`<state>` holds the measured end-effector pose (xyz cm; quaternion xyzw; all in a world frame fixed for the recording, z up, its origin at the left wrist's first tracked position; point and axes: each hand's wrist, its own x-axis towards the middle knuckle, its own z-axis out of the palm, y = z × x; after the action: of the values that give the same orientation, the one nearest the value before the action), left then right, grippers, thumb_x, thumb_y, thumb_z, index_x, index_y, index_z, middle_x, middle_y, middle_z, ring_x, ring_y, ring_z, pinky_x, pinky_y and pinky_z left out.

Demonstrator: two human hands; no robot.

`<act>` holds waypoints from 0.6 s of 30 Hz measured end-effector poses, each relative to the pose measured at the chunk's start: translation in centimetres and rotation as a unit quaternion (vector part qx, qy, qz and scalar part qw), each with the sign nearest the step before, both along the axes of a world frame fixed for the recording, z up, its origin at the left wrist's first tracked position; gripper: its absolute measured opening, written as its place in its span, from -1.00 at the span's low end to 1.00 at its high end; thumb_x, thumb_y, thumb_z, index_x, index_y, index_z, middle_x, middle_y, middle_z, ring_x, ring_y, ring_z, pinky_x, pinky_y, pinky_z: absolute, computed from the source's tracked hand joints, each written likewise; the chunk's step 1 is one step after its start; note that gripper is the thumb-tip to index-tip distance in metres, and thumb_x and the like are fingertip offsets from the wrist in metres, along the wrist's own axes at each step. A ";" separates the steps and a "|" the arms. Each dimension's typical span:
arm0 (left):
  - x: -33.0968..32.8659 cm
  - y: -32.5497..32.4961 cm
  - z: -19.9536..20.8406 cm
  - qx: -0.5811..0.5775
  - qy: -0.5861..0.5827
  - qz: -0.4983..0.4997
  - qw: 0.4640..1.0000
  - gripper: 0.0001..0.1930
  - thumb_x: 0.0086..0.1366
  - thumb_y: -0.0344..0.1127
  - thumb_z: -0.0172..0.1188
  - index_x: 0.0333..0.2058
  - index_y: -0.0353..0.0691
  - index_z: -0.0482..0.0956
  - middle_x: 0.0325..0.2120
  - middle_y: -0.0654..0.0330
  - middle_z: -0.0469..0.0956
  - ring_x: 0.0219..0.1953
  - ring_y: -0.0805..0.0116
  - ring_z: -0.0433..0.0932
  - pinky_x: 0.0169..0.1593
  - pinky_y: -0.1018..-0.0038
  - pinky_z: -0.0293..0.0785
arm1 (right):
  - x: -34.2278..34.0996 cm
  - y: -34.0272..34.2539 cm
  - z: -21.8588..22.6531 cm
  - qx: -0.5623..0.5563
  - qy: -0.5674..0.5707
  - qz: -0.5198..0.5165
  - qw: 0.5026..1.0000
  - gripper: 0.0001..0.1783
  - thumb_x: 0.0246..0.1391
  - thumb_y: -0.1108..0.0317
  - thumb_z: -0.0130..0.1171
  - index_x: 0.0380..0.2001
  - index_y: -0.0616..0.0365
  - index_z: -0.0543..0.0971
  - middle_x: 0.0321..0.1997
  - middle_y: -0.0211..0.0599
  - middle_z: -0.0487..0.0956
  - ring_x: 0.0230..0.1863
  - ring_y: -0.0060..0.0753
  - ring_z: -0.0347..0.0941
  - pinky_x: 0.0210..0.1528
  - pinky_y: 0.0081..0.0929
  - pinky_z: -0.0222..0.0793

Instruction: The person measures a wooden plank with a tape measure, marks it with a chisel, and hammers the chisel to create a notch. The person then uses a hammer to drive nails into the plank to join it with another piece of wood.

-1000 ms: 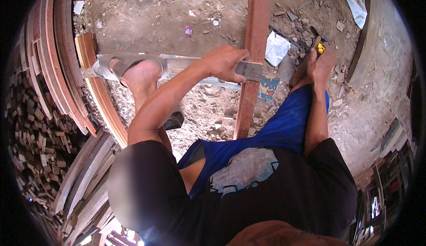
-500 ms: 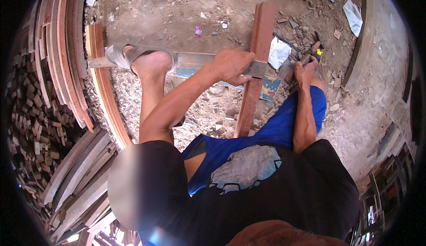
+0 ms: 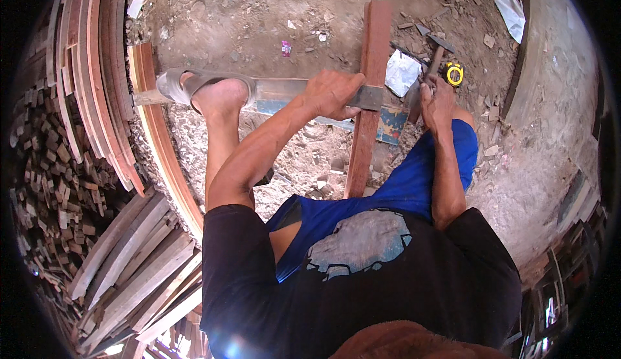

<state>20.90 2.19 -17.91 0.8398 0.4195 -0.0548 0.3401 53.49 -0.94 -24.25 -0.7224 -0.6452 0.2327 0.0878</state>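
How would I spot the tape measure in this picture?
Find the long reddish beam beside the left hand. Go right, past the crumpled white sheet, to the spot just above the right hand. The tape measure is the rounded black-and-yellow thing there, unlike the brown-handled hammer beside it.

Hammer handle point(image 3: 436, 65) partly behind right hand point(image 3: 439, 103)

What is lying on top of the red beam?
A dark flat piece lies across the red beam, held at one end by the left hand. The hand hides that end; the beam's surface underneath is covered.
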 end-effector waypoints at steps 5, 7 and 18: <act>0.1 0.0 0.2 0.016 -0.017 0.012 1.000 -0.41 0.08 -0.01 0.46 0.01 -0.11 0.45 -0.27 0.02 0.68 -0.17 -0.11 0.69 -0.17 -0.01 0.62 | 1.5 0.9 -3.2 -0.090 0.004 -0.057 0.994 -0.33 0.24 0.07 0.30 0.18 0.45 0.48 0.09 0.35 0.57 0.16 0.41 0.49 0.22 0.16 0.39; 0.1 -0.3 0.1 0.020 -0.019 0.021 0.999 -0.41 0.07 -0.01 0.46 0.01 -0.11 0.45 -0.27 0.02 0.69 -0.17 -0.10 0.70 -0.17 -0.01 0.62 | 0.6 1.5 -3.3 -0.139 0.007 -0.055 0.989 -0.25 0.24 0.07 0.29 0.24 0.50 0.37 0.10 0.42 0.55 0.16 0.48 0.52 0.21 0.18 0.41; 0.0 -0.4 -0.6 0.021 -0.026 0.023 0.999 -0.40 0.02 -0.05 0.46 0.00 -0.11 0.45 -0.29 0.03 0.68 -0.19 -0.11 0.69 -0.17 -0.01 0.62 | -0.3 0.9 -1.4 -0.010 0.089 -0.055 0.994 -0.37 0.25 0.16 0.25 0.25 0.34 0.40 0.05 0.36 0.58 0.15 0.34 0.52 0.23 0.06 0.41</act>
<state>20.87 1.83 -18.48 0.8379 0.4311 -0.0165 0.3343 53.19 -0.05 -25.61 -0.7338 -0.5919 0.2977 0.1504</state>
